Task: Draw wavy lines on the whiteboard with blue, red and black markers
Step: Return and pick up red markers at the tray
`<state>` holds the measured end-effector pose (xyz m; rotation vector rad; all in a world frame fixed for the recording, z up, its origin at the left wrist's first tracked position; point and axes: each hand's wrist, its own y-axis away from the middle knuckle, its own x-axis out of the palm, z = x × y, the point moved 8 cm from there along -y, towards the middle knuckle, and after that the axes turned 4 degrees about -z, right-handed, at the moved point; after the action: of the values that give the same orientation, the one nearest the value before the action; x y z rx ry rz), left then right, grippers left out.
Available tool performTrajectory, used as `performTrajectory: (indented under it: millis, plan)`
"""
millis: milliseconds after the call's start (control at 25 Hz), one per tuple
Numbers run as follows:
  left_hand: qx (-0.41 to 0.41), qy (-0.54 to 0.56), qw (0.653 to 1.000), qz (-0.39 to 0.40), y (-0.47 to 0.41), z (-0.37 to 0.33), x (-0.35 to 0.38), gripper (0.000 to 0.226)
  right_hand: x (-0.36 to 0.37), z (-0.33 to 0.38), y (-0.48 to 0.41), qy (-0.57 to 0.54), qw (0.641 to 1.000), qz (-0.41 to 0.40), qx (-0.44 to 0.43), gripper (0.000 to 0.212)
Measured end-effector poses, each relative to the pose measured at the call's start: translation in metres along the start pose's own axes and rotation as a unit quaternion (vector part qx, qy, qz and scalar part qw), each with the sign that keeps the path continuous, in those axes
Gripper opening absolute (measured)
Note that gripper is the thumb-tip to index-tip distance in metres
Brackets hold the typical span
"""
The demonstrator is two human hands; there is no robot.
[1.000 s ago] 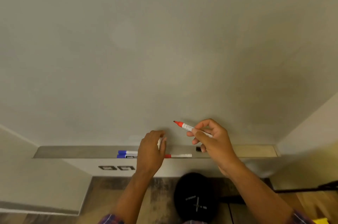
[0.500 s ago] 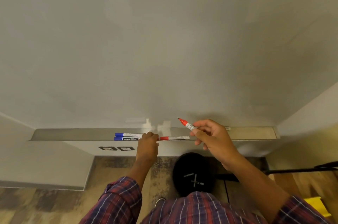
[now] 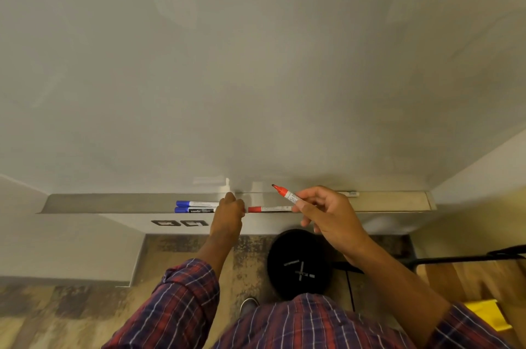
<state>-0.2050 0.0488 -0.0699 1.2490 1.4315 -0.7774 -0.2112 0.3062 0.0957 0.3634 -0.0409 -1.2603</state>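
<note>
While right hand [image 3: 327, 217] keeps red marker [image 3: 287, 195], left hand [image 3: 229, 213] lowered, perhaps onto tray [image 3: 113, 202]

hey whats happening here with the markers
A person stands at a whiteboard. The right hand holds an uncapped red marker, tip pointing up toward the board but not touching it. The left hand reaches down into the tray, closed over something there; what it grips is hidden. Two blue-capped markers and a red-capped marker lie in the tray. The visible part of the board is blank.
</note>
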Motion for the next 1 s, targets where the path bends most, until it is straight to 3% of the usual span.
performTrajectory:
  millis: [160, 280, 360, 480, 560, 680, 840, 1000]
  plan:
    - [-0.013, 0.07, 0.997, -0.034, 0.004, -0.006, -0.021, 0.008, 0.004, -0.001, -0.001, -0.004, 1.0, -0.005, -0.002, 0.011]
    - [-0.105, 0.252, 0.958, -0.094, 0.018, -0.013, -0.054, 0.008, 0.007, 0.001, 0.0, -0.015, 1.0, -0.008, -0.008, 0.014]
    - [-0.152, 0.394, 0.901, -0.105, 0.034, -0.021, -0.069, 0.01, 0.011, 0.003, 0.001, -0.025, 0.999, -0.008, -0.019, 0.016]
    - [-0.209, 0.62, 0.753, -0.066, 0.056, -0.039, -0.081, 0.017, 0.019, 0.005, 0.005, -0.031, 0.999, -0.011, -0.033, 0.018]
    - [-0.206, 0.713, 0.67, -0.022, 0.065, -0.052, -0.091, 0.026, 0.024, 0.007, 0.008, -0.039, 0.998, -0.008, -0.04, 0.018]
    - [-0.195, 0.788, 0.583, -0.002, 0.077, -0.063, -0.115, 0.025, 0.032, 0.013, 0.016, -0.05, 0.998, -0.002, -0.047, 0.014]
    - [-0.176, 0.823, 0.54, 0.002, 0.09, -0.072, -0.14, 0.022, 0.039, 0.023, 0.028, -0.042, 0.997, -0.001, -0.059, 0.012]
    - [-0.158, 0.82, 0.549, 0.008, 0.099, -0.075, -0.148, 0.025, 0.044, 0.03, 0.034, -0.037, 0.997, 0.001, -0.067, 0.012]
